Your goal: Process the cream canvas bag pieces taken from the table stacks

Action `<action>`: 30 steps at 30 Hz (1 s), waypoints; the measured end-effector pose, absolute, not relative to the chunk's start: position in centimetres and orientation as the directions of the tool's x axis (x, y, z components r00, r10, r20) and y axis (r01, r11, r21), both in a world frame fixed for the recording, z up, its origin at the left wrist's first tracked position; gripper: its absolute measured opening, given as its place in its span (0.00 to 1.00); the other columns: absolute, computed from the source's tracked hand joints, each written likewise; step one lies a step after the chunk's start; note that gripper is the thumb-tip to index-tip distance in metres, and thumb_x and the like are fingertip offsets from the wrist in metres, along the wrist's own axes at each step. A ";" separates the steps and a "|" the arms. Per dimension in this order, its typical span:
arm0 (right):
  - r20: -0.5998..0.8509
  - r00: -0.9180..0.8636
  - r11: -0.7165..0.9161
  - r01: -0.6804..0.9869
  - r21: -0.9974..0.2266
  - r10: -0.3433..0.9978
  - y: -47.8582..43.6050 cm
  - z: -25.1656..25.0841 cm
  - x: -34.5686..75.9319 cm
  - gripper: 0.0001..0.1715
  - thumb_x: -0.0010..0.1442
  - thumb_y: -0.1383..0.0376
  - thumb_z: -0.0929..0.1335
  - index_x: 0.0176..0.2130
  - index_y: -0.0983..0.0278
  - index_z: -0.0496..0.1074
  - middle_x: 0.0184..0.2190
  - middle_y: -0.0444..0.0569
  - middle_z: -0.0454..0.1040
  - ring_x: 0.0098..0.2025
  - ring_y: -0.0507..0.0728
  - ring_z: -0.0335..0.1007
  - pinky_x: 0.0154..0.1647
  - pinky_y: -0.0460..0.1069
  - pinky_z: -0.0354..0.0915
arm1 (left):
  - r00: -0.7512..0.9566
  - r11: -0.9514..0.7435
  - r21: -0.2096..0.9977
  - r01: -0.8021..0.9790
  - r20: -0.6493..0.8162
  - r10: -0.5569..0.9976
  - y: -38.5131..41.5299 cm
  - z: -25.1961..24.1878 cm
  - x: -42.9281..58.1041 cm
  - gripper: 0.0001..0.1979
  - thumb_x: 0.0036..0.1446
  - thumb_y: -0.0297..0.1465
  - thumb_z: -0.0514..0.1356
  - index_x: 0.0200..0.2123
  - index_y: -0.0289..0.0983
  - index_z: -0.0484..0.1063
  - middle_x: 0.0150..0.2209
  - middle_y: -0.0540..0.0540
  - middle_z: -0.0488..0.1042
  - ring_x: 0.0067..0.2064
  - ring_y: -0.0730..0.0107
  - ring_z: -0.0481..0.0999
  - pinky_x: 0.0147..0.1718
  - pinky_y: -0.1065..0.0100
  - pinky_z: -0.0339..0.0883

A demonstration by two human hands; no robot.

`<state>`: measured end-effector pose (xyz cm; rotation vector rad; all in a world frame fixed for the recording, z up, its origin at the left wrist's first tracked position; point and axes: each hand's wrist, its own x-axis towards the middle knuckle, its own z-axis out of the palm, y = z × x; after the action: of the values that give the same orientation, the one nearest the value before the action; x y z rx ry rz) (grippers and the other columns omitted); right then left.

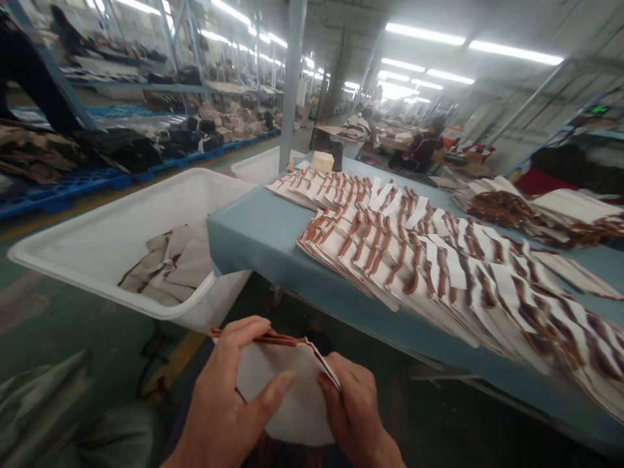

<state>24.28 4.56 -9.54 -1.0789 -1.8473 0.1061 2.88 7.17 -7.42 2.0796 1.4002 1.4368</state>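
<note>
A small bundle of off-white fabric with brown edging is held low in front of me, in the head view. My left hand grips its left side, fingers over the brown top edge and thumb across the pale face. On the right side, my right hand pinches the bundle's edge between thumb and fingers. Beyond them, long overlapping rows of similar pale pieces with brown edges and white strips lie on a blue-covered table.
Left of the table stands a white bin with beige pieces inside. A metal post rises at the table's far left corner. More stacks lie at the right. Green fabric is at lower left. People sit farther back.
</note>
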 end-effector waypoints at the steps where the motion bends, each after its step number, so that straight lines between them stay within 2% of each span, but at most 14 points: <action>1: 0.676 -0.171 0.609 0.626 -0.488 0.717 4.0 -9.6 24.4 0.23 0.83 0.62 0.59 0.38 0.62 0.73 0.24 0.44 0.72 0.23 0.52 0.66 0.27 0.49 0.57 | 0.083 -0.501 0.653 0.569 0.560 0.824 7.1 -7.8 2.8 0.15 0.66 0.40 0.68 0.53 0.45 0.78 0.48 0.43 0.86 0.46 0.54 0.89 0.44 0.60 0.84; 3: 0.636 -0.205 0.594 0.639 -0.489 0.744 2.9 -9.9 24.7 0.24 0.84 0.62 0.58 0.37 0.62 0.73 0.23 0.44 0.71 0.23 0.52 0.66 0.27 0.48 0.57 | 0.135 -0.519 0.648 0.557 0.546 0.827 6.7 -8.4 3.0 0.07 0.70 0.36 0.66 0.49 0.44 0.78 0.43 0.46 0.86 0.42 0.60 0.88 0.43 0.64 0.83; 5: 0.599 -0.220 0.569 0.661 -0.489 0.770 1.8 -10.1 24.9 0.24 0.84 0.61 0.58 0.36 0.62 0.72 0.23 0.44 0.71 0.24 0.52 0.67 0.28 0.48 0.58 | 0.149 -0.569 0.615 0.546 0.597 0.788 6.1 -9.0 3.5 0.03 0.72 0.32 0.65 0.46 0.43 0.78 0.42 0.47 0.85 0.43 0.63 0.87 0.46 0.65 0.81; 10: 0.564 -0.194 0.512 0.709 -0.485 0.803 0.1 -9.8 24.9 0.27 0.84 0.60 0.57 0.37 0.63 0.73 0.24 0.44 0.72 0.24 0.52 0.67 0.28 0.48 0.58 | 0.209 -0.664 0.533 0.524 0.676 0.707 4.5 -9.1 4.6 0.05 0.72 0.26 0.63 0.49 0.38 0.75 0.46 0.44 0.83 0.49 0.64 0.84 0.58 0.64 0.76; 14: 0.534 -0.166 0.470 0.725 -0.503 0.829 -0.2 -9.9 24.6 0.27 0.84 0.59 0.56 0.39 0.64 0.75 0.25 0.45 0.73 0.24 0.52 0.68 0.28 0.48 0.59 | 0.208 -0.648 0.564 0.512 0.651 0.730 3.7 -8.6 5.0 0.07 0.69 0.22 0.63 0.45 0.39 0.75 0.45 0.45 0.80 0.48 0.66 0.82 0.55 0.67 0.75; 16: 0.515 -0.153 0.452 0.720 -0.527 0.843 -0.4 -10.2 24.4 0.26 0.84 0.59 0.57 0.40 0.64 0.76 0.27 0.46 0.74 0.25 0.53 0.69 0.28 0.48 0.59 | 0.231 -0.594 0.642 0.485 0.561 0.795 3.5 -8.2 4.9 0.05 0.68 0.23 0.62 0.41 0.40 0.74 0.42 0.47 0.80 0.45 0.65 0.82 0.50 0.68 0.75; 19: 0.411 -0.189 0.422 0.677 -0.603 0.892 -1.0 -10.7 24.3 0.24 0.83 0.61 0.58 0.41 0.64 0.77 0.29 0.47 0.76 0.27 0.54 0.70 0.30 0.49 0.59 | 0.340 -0.368 0.833 0.413 0.234 0.911 3.7 -7.4 4.3 0.06 0.69 0.30 0.58 0.39 0.40 0.76 0.39 0.48 0.82 0.41 0.63 0.82 0.43 0.67 0.75; 21: 0.275 -0.222 0.354 0.602 -0.716 0.935 -1.4 -10.5 24.3 0.19 0.80 0.61 0.62 0.41 0.63 0.76 0.30 0.47 0.77 0.29 0.54 0.71 0.31 0.49 0.59 | 0.438 -0.198 0.900 0.387 0.009 0.899 4.2 -6.7 3.8 0.11 0.69 0.35 0.56 0.38 0.39 0.77 0.35 0.47 0.81 0.38 0.62 0.81 0.40 0.65 0.74; 23: 0.134 -0.194 0.214 0.484 -0.849 0.972 -1.5 -9.8 24.4 0.13 0.75 0.58 0.68 0.39 0.62 0.75 0.29 0.44 0.75 0.29 0.53 0.69 0.31 0.48 0.58 | 0.509 -0.096 0.914 0.394 -0.130 0.851 4.7 -5.9 3.4 0.14 0.67 0.38 0.56 0.36 0.38 0.79 0.32 0.48 0.80 0.35 0.62 0.78 0.36 0.65 0.71; 25: 0.019 -0.126 0.058 0.317 -0.947 0.992 -1.2 -8.7 24.5 0.15 0.68 0.54 0.73 0.37 0.61 0.72 0.27 0.40 0.71 0.27 0.52 0.63 0.30 0.47 0.57 | 0.533 -0.050 0.907 0.418 -0.200 0.822 5.1 -5.0 3.4 0.15 0.65 0.40 0.57 0.36 0.38 0.79 0.30 0.49 0.78 0.33 0.63 0.76 0.34 0.66 0.69; 27: -0.068 -0.120 -0.048 0.163 -0.986 0.991 -0.5 -7.4 24.6 0.20 0.65 0.50 0.75 0.35 0.61 0.69 0.26 0.38 0.67 0.26 0.51 0.59 0.28 0.47 0.55 | 0.533 -0.040 0.900 0.434 -0.222 0.816 5.1 -4.0 3.7 0.15 0.64 0.39 0.57 0.37 0.38 0.80 0.32 0.49 0.79 0.33 0.63 0.76 0.33 0.67 0.69; 30: -0.146 -0.205 -0.132 0.081 -0.988 0.968 0.8 -5.6 24.7 0.24 0.63 0.48 0.77 0.34 0.61 0.67 0.25 0.37 0.65 0.26 0.49 0.55 0.27 0.46 0.53 | 0.542 -0.061 0.899 0.434 -0.207 0.815 4.9 -2.7 4.4 0.13 0.64 0.37 0.57 0.35 0.39 0.79 0.33 0.49 0.80 0.34 0.64 0.77 0.34 0.68 0.69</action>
<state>24.68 0.78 -5.61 -1.2562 -1.3473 1.4403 4.37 4.94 -2.66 1.6883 1.0598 0.4353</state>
